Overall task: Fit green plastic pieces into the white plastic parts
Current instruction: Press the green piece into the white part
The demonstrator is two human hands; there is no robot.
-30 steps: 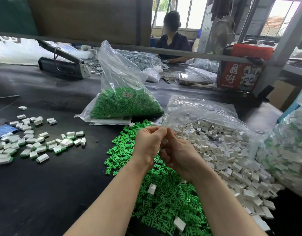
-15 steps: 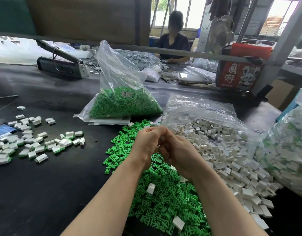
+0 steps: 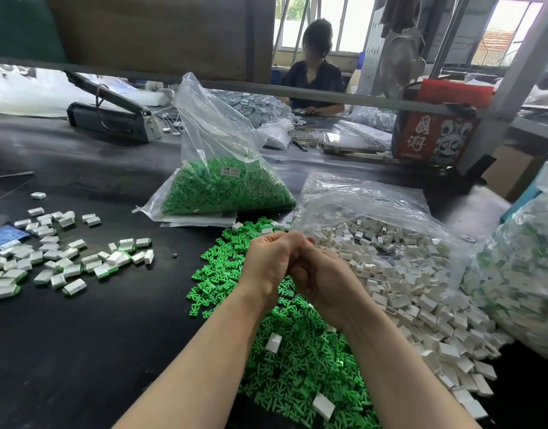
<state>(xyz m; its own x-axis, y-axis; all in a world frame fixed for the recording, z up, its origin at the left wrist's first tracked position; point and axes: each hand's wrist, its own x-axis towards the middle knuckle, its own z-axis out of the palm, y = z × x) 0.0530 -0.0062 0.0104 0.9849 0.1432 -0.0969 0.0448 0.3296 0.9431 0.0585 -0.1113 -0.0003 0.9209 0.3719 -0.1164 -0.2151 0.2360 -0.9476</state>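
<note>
My left hand (image 3: 269,261) and my right hand (image 3: 325,280) are pressed together, fingers curled inward, fingertips touching above the loose green pieces (image 3: 297,351). I see only the backs of the hands, so whatever is between the fingers is hidden. The green pile lies on the black table (image 3: 81,335) under my wrists, with a few white parts on it. To its right, the white parts (image 3: 421,289) spill from an open clear bag.
Several white parts fitted with green pieces (image 3: 65,261) lie scattered at the left. A clear bag of green pieces (image 3: 223,187) stands behind the pile, and a full bag (image 3: 520,283) sits at the right edge. A heat sealer (image 3: 112,119), a red box (image 3: 436,134) and a seated person (image 3: 313,78) are beyond.
Both hands have closed tighter against each other and dropped slightly toward the green pile. The piles and bags have not moved.
</note>
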